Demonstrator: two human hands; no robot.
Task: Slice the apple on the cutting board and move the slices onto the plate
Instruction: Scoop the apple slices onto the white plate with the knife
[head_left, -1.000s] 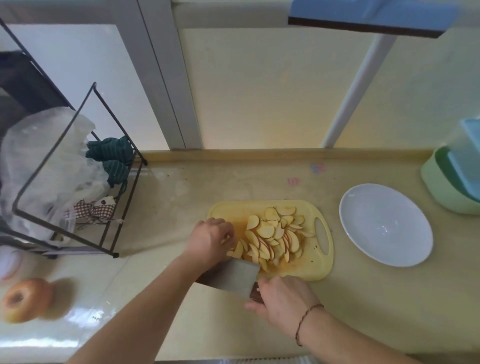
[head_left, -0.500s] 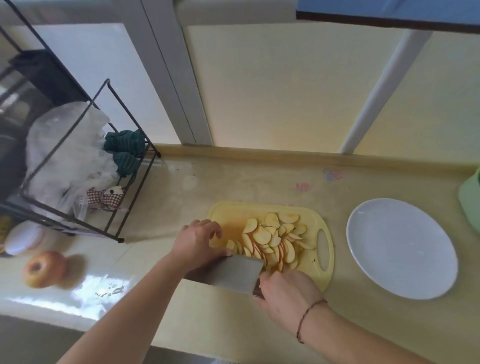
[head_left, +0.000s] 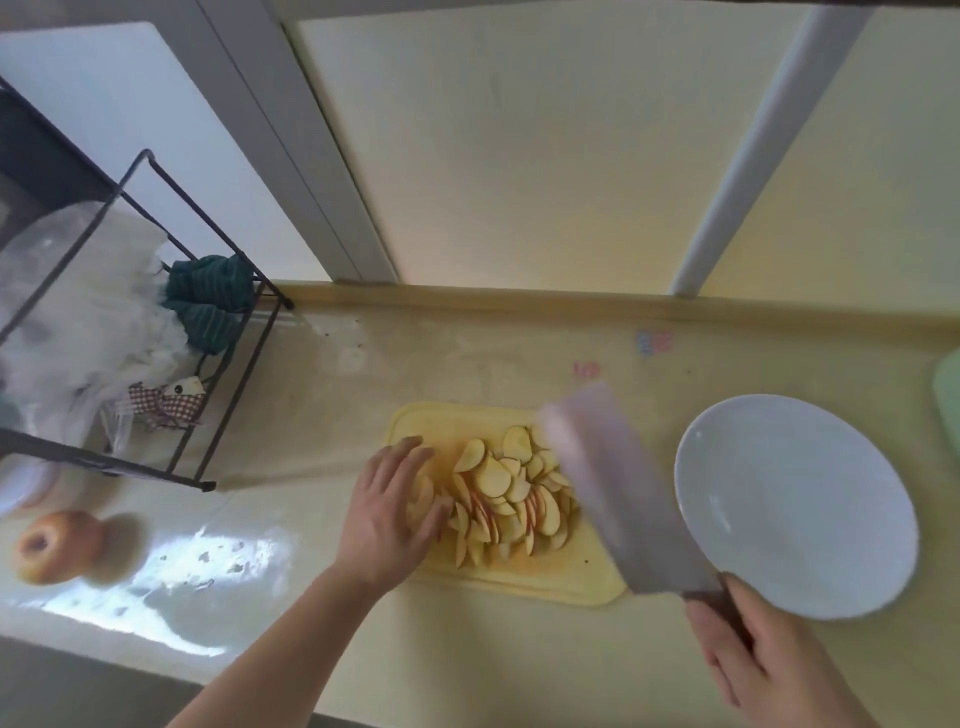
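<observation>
Apple slices (head_left: 506, 493): heaped mid yellow cutting board (head_left: 550, 579). Left hand (head_left: 396, 506), fingers flat, presses the heap's left edge. Right hand (head_left: 769, 660) grips the motion-blurred cleaver (head_left: 618, 488), hiding the board's right end. White plate (head_left: 795, 504) lies right of the board.

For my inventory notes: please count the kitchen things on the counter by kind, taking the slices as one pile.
Cutting board: 1
Plate: 1
Cleaver: 1
Pile of slices: 1
Whole apple: 1
Wire rack: 1
Total: 6
</observation>
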